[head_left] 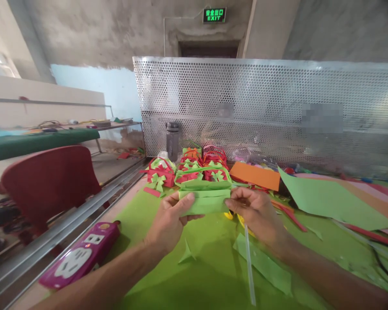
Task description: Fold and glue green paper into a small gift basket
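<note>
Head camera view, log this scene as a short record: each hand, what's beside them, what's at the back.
left hand: holds the left end of a green folded piece, thumb on top
right hand: holds its right end
below right hand: pale stick; cannot tell if held
left side: purple power strip
right side: orange sheet, large green sheet
back: grey bottle, metal screen

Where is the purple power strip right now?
In the head view, the purple power strip lies at the lower left, near the table's left edge, beside the left forearm; the red chair stands beyond it.
</note>
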`<state>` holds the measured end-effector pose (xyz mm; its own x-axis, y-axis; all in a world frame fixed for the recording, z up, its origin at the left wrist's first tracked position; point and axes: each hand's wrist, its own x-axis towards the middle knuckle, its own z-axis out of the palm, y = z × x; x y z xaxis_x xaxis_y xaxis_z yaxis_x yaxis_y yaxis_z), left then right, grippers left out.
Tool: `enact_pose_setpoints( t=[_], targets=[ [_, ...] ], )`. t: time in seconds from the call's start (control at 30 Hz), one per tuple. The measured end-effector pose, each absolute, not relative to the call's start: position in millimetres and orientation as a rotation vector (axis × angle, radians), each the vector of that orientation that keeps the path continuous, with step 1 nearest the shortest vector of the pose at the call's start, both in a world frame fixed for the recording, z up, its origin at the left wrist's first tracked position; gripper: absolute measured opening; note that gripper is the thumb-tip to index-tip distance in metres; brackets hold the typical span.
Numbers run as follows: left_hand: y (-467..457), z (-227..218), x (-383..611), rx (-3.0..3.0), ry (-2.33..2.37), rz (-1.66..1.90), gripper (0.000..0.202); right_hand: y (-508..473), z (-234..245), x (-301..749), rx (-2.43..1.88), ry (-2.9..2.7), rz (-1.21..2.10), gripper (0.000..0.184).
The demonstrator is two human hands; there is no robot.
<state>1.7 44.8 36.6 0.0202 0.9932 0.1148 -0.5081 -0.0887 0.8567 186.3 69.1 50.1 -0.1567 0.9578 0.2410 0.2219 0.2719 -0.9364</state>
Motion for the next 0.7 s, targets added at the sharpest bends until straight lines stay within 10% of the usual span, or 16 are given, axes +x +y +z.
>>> enact_pose_setpoints(
  t=[0.7],
  targets=[
    [50.3, 34.3, 0.3, 0.802, 0.707, 1.349, 0.018, 71.0, 48.4, 186.9, -0.974, -1.644, 0.851, 0.019]
  ],
)
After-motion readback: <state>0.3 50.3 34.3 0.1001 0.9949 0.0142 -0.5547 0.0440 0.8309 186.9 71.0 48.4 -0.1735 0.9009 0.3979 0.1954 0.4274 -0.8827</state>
